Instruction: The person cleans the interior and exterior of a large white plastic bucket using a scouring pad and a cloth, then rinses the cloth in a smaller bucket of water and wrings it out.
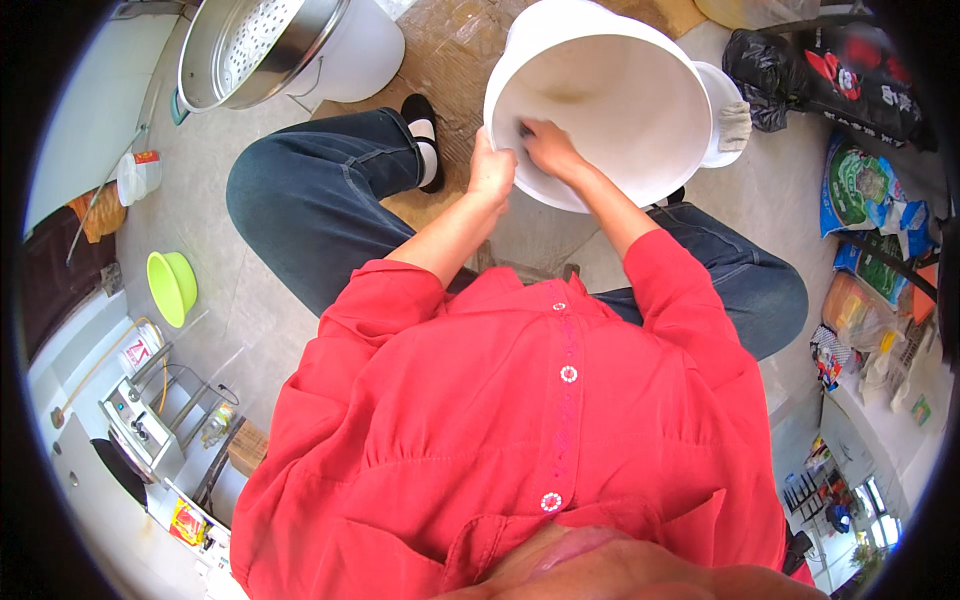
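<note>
A large white plastic bucket [637,120] is tipped toward me between my knees, its mouth facing me. A faint brownish stain shows on its inside. My left hand [493,169] grips the rim on the left side. Inside the bucket, my right hand [553,148] is against the left part of the inner wall. A small dark object [526,130] shows at its fingertips; blur and the fingers hide what it is. Both forearms reach forward from rolled red sleeves.
A stainless steel steamer pot [255,52] with a perforated base rests on another white bucket [360,52] at upper left. Right of the tipped bucket stands a smaller white container [716,86] with a grey cloth [734,126] over its rim. A green basin [172,289] and plastic bags [862,187] lie farther out.
</note>
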`<action>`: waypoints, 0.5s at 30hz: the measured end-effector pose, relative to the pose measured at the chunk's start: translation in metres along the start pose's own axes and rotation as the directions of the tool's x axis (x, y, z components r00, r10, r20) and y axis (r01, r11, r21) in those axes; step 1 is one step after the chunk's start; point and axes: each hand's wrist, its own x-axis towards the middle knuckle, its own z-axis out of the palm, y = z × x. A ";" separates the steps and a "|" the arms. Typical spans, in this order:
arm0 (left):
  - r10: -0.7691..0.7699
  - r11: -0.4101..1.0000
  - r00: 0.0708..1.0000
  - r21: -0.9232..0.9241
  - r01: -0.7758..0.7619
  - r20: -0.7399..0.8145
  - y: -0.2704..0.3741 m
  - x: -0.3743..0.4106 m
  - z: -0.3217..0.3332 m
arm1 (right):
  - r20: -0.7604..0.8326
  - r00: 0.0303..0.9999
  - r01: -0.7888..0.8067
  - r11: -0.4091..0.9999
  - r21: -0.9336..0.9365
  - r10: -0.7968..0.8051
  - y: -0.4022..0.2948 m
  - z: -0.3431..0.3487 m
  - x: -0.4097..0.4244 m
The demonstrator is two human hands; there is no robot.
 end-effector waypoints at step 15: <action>0.178 0.861 0.979 0.498 -0.106 -0.100 0.027 -0.012 0.010 | -0.411 0.907 0.175 0.968 0.183 -0.086 0.025 0.038 0.015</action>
